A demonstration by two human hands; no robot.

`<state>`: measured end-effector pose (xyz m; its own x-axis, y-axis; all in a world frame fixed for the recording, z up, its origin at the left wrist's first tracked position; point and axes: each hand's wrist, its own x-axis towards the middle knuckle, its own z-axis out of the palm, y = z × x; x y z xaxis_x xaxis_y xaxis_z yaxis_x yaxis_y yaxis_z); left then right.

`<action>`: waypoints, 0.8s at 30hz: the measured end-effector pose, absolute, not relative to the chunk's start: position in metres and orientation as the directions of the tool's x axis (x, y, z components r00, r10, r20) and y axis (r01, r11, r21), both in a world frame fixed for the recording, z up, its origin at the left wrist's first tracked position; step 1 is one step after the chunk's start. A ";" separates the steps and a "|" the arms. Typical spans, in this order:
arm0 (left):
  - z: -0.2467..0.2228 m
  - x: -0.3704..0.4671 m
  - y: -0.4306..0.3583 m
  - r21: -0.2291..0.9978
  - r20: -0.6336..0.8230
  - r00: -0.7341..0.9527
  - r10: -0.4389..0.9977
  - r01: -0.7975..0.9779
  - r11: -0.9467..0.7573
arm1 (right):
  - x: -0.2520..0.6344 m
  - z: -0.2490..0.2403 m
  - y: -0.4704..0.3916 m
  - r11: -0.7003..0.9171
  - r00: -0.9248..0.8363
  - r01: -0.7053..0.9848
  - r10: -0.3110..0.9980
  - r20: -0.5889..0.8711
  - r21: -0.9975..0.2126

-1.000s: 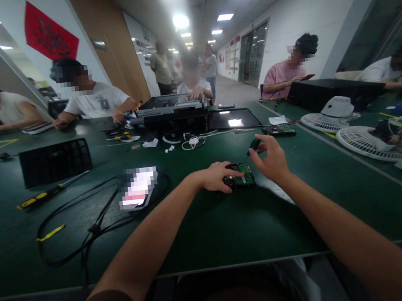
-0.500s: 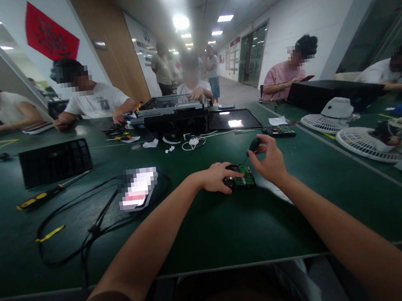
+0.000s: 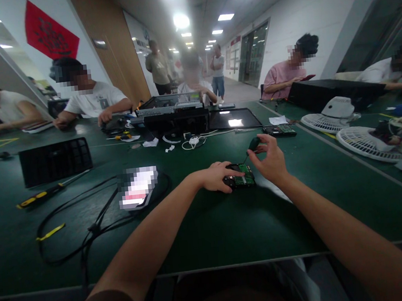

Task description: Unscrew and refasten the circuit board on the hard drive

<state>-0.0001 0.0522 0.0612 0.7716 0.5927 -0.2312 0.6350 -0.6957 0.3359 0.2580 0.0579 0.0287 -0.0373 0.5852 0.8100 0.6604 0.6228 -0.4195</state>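
A hard drive [image 3: 244, 180] with its green circuit board facing up lies on the green table. My left hand [image 3: 218, 176] grips its left side, thumb at the near edge and a finger stretched over the board. My right hand [image 3: 271, 159] pinches the dark handle of a screwdriver [image 3: 253, 145] between thumb and fingers. The screwdriver leans, its thin shaft reaching down to the far edge of the board. Exactly what its tip touches is too small to make out.
Left of my arms lie a lit phone [image 3: 140, 188], black cables [image 3: 94, 228] and a yellow-black screwdriver [image 3: 44, 195]. Another circuit-board unit [image 3: 280, 131] sits beyond my right hand. White fan parts [image 3: 369, 145] stand at right. Across the table is an open metal case [image 3: 171, 106]; people sit around.
My hands, the hard drive and the screwdriver look almost unmoved. Across the table, a seated person's hand has lifted away from the case, and another person's hand has shifted left.
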 end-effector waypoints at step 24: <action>0.060 0.000 0.053 0.333 -0.214 0.777 0.592 0.628 -0.704 | 0.255 0.028 0.058 0.697 -0.043 0.522 0.597 0.801 -0.492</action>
